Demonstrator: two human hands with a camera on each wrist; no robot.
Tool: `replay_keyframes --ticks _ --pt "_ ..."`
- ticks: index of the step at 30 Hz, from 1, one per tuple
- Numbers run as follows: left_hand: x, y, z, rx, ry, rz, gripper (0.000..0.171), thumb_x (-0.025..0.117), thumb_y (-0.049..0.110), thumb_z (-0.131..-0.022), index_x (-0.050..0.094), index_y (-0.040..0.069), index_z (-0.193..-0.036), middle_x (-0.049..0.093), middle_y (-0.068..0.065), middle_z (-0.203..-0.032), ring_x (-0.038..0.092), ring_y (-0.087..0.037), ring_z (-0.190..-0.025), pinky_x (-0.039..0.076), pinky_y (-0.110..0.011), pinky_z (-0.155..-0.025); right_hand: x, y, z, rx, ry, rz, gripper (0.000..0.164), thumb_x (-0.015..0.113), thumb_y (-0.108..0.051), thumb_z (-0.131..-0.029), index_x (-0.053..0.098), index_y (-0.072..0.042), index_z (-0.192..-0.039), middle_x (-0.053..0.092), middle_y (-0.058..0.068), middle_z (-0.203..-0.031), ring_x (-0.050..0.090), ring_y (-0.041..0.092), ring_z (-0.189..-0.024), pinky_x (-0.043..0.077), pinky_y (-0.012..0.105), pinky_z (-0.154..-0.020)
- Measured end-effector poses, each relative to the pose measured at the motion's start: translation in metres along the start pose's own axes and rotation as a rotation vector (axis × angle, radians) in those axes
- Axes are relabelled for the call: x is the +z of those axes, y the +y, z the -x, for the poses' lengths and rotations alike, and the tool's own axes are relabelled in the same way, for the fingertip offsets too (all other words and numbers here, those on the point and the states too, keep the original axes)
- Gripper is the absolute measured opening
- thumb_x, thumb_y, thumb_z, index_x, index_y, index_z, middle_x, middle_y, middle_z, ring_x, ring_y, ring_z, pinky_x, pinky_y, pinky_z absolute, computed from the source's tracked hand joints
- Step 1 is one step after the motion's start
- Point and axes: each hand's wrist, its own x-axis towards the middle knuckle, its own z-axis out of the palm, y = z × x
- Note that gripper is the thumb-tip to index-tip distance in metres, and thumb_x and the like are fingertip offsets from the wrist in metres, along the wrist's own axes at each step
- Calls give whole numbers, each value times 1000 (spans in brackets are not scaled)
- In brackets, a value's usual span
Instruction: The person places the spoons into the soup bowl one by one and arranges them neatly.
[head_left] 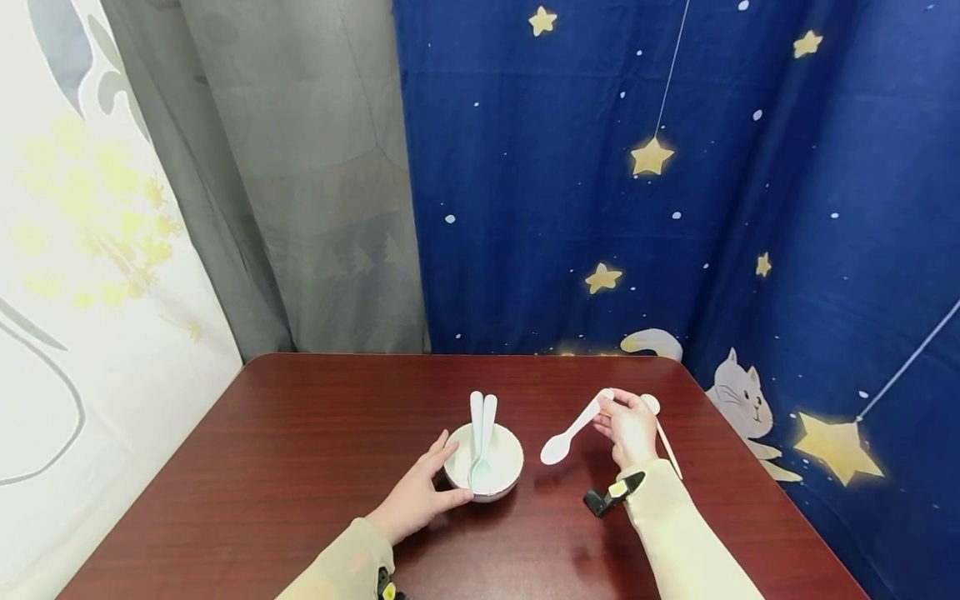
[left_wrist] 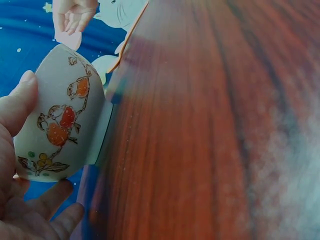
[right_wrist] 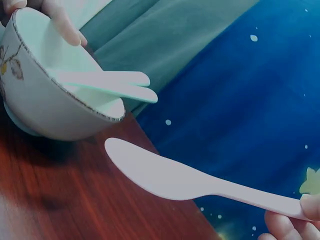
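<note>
A white bowl (head_left: 506,450) with an orange fruit-and-branch pattern (left_wrist: 61,125) stands on the table, two pale spoons (head_left: 480,446) leaning in it with their handles over the far rim. My left hand (head_left: 420,496) holds the bowl's left side, thumb near the front rim and fingers spread around the side. To the bowl's right, my right hand (head_left: 628,423) pinches a pale pink spoon (right_wrist: 165,172) by the handle end. That spoon hangs above the table, its bowl end pointing toward the bowl without touching it.
Beyond my right hand lies a long, thin pale utensil with a rounded end (head_left: 651,404), partly hidden by that hand. The dark red wooden table (head_left: 322,417) ends at a back edge before grey and blue star-patterned curtains (head_left: 555,208).
</note>
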Motion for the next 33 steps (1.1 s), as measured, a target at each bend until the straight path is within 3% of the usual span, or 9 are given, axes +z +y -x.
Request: replay_keyframes --ticks 11,19,25,33 --pt "0 -2 -2 5 -1 -5 89 79 42 -77 39 3 -146 18 -16 -158 18 -33 -144 23 -53 -110 31 -18 -2 -65 -117 29 32 62 0 -90 56 7 -120 64 -1 -72 61 9 -56 57 30 -64" --pt "0 -3 -2 -1 -3 -16 89 79 43 -77 39 4 -147 18 -15 -158 18 -33 -144 24 -53 -111 59 -28 8 -93 -224 51 32 63 2 -88 58 8 -118 69 1 -77 65 10 -58 56 27 -62" --pt "1 -5 -3 8 4 -29 89 79 44 -77 39 5 -147 18 -15 -158 18 -32 -143 23 -53 -111 78 -21 16 -97 -285 78 27 65 2 -87 61 7 -113 70 5 -78 64 12 -59 55 28 -62" --pt "0 -4 -1 13 9 -29 89 79 44 -76 40 4 -146 20 -15 -158 20 -33 -143 24 -53 -110 91 -9 24 -102 -305 117 25 65 2 -85 62 5 -110 68 5 -76 63 12 -57 55 28 -59"
